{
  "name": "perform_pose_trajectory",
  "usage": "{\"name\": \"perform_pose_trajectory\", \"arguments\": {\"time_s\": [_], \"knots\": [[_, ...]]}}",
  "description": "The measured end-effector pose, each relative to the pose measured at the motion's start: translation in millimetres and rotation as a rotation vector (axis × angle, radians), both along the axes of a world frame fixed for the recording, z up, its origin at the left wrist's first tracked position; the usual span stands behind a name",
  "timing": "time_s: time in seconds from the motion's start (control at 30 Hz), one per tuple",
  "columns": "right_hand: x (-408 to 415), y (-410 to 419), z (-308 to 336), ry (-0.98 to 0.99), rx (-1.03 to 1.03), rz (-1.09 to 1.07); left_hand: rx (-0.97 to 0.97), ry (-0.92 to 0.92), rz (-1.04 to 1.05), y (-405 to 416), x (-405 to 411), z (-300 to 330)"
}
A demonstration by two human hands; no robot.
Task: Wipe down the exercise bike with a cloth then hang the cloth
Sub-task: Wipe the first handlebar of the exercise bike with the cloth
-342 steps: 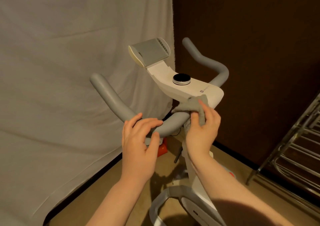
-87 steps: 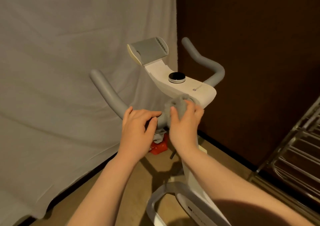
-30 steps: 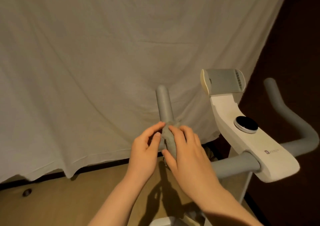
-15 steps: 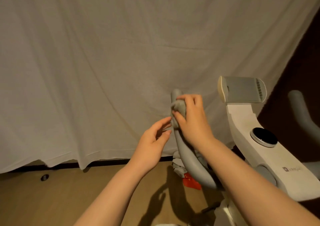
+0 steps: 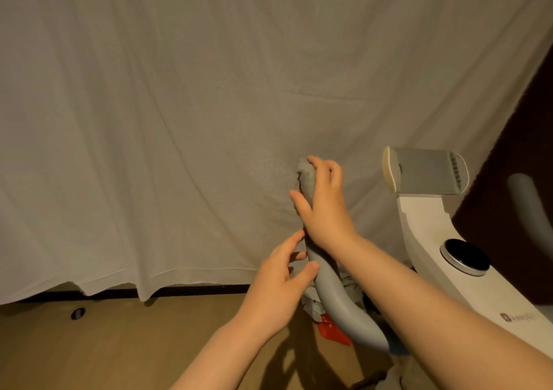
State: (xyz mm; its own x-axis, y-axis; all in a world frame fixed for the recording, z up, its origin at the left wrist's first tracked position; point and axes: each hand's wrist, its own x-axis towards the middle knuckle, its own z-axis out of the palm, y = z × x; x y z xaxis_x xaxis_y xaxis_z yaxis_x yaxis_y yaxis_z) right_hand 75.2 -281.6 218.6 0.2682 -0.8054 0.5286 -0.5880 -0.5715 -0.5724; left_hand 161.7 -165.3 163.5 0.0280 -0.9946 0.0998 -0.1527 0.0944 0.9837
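The exercise bike's white console [image 5: 431, 240] with a black dial [image 5: 466, 257] and a grey tablet holder [image 5: 426, 170] stands at the right. Its grey left handlebar [image 5: 338, 302] curves up toward the middle. My right hand [image 5: 324, 207] grips a grey cloth [image 5: 306, 177] wrapped over the tip of that handlebar. My left hand [image 5: 282, 282] holds the bar just below, thumb and fingers curled round it. The bar's tip is hidden under the cloth.
A white sheet [image 5: 179, 120] hangs as a backdrop close behind the handlebar. The right handlebar [image 5: 529, 210] rises at the far right before a dark wall. On the tan floor lie a red item [image 5: 332, 329] and some grey fabric under the bar.
My right hand has slid the cloth up the left handlebar to its tip. My left hand has followed a little higher along the bar. The view shifted slightly left.
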Motion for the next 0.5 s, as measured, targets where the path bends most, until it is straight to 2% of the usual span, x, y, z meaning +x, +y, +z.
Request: {"name": "perform_pose_trajectory", "arguments": {"time_s": [0.07, 0.17, 0.27, 0.37, 0.43, 0.5], "knots": [[-1.4, -11.4, 6.5, 0.023, 0.086, 0.020, -0.006, -0.032, 0.005, 1.1, -1.7, -0.7], [4.7, -15.8, 20.0, -0.092, 0.200, -0.033, -0.066, -0.080, 0.075, 7.2, -8.3, 0.5], [-3.9, 15.7, 10.2, -0.095, 0.263, -0.039, -0.149, -0.085, 0.097, 17.5, -11.6, -2.4], [-36.3, 72.8, -2.2, 0.110, 0.386, 0.007, -0.207, -0.054, 0.153, 29.0, -9.4, -9.0], [-59.1, 109.3, -2.1, 0.321, 0.401, 0.047, -0.238, -0.048, 0.201, 32.7, -6.5, -11.4], [-79.6, 136.2, 3.2, 0.512, 0.394, 0.040, -0.292, -0.045, 0.159, 34.8, -7.6, -14.7]]}}
